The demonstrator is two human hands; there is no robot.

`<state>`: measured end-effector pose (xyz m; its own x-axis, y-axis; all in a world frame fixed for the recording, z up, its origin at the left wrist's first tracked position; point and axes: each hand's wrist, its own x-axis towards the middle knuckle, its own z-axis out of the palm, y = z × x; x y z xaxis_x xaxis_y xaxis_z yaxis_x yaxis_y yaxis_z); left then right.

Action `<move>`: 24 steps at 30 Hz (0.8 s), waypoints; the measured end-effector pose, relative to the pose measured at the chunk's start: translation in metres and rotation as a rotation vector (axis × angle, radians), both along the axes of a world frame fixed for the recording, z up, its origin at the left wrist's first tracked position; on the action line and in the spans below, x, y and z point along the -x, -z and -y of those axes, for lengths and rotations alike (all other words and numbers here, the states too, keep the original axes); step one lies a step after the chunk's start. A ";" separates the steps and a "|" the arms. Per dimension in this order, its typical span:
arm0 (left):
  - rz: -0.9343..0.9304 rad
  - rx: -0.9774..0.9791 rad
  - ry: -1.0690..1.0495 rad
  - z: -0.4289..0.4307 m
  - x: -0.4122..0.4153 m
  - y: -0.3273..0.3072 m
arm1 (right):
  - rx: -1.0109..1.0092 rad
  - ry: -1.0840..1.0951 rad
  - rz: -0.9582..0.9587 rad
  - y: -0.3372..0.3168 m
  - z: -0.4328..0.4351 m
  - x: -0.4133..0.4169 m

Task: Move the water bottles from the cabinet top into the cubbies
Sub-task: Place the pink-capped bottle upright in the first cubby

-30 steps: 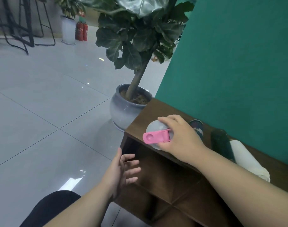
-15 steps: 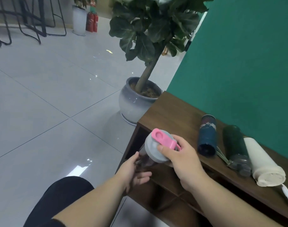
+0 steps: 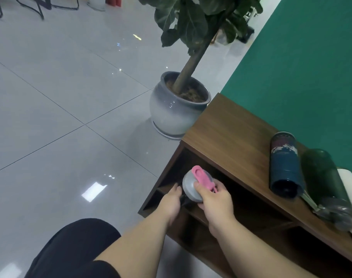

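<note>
The pink-lidded bottle (image 3: 193,187) has come off the cabinet top (image 3: 231,141) and is now gripped by both the right hand (image 3: 215,201) and left hand (image 3: 171,203) at the mouth of the upper-left cubby (image 3: 171,177), so placement looks imminent.

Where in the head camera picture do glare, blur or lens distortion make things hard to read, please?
Head view: bright glare patches on the floor tiles; wide-angle bending tilts the cabinet top and green wall; the white bottle smears at the right edge; the cubby around both hands lies in deep shadow.
</note>
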<state>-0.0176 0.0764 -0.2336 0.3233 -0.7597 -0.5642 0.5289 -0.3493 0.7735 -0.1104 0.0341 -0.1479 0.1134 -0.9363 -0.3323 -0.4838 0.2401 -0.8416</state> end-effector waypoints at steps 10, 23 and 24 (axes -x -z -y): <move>-0.084 0.069 -0.103 0.043 -0.020 0.020 | -0.054 0.081 0.082 0.013 0.038 -0.035; -0.109 0.033 -0.116 0.048 -0.023 0.011 | -0.086 0.116 0.079 0.010 0.042 -0.045; -0.115 0.029 -0.122 0.048 -0.022 0.010 | -0.095 0.105 0.091 0.009 0.041 -0.044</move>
<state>0.0049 0.0286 -0.2436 0.3487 -0.7351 -0.5814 0.6512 -0.2561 0.7144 -0.0666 -0.0074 -0.1568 0.0504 -0.9093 -0.4130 -0.3750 0.3660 -0.8517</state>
